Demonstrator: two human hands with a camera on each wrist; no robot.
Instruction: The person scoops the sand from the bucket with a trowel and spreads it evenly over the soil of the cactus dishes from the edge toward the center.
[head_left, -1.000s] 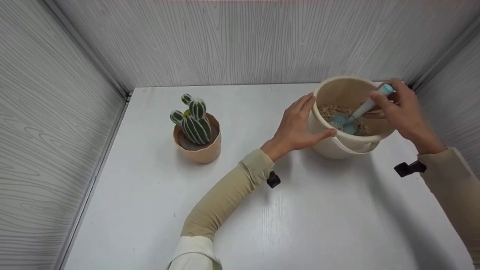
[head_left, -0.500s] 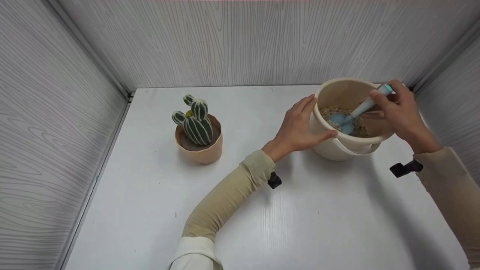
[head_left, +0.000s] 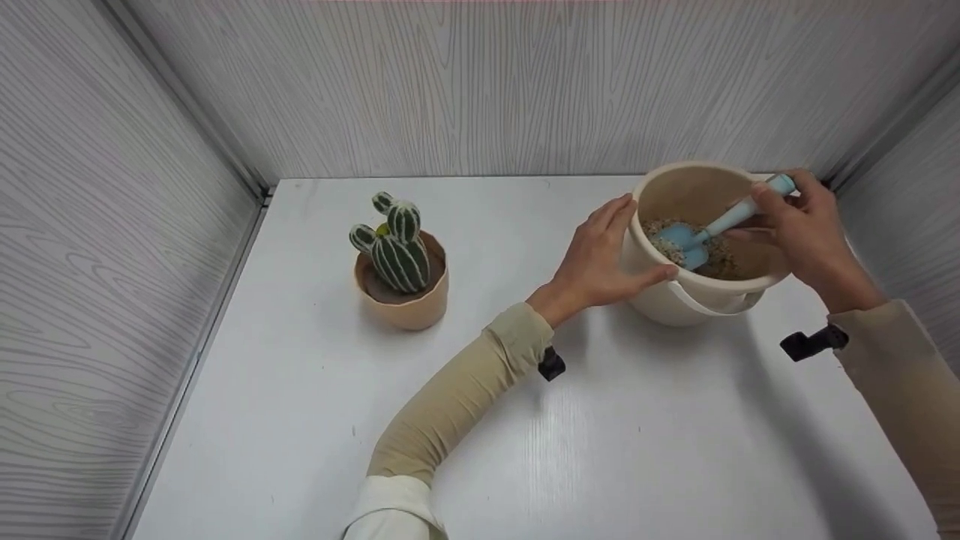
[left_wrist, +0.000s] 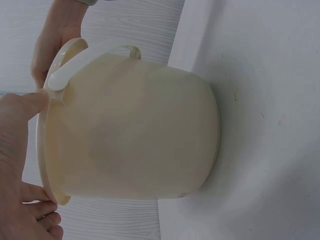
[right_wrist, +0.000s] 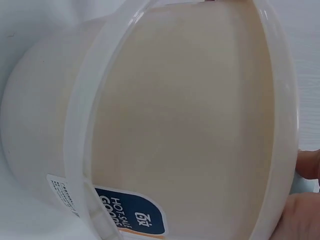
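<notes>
A cream bucket (head_left: 694,304) (left_wrist: 135,130) (right_wrist: 190,115) with gravel (head_left: 721,259) in it stands at the back right of the white table (head_left: 525,450). My left hand (head_left: 622,247) (left_wrist: 20,150) grips its left side, thumb at the front rim, fingers up the wall. My right hand (head_left: 791,217) holds the handle of a light blue scoop (head_left: 712,227) over the far right rim. The scoop's blade lies on the gravel. The bucket's handle (head_left: 709,304) (left_wrist: 90,57) hangs down its front. The right wrist view shows only the bucket's inner wall and a blue label (right_wrist: 130,217).
A green striped cactus (head_left: 394,244) in a tan pot (head_left: 409,307) stands to the left of the bucket, about a hand's width from my left hand. Grey wood-grain walls (head_left: 480,82) close the table on the left, back and right.
My right hand has shifted the scoop a little in the gravel. The left hand has stayed on the bucket. The view has dropped slightly.
</notes>
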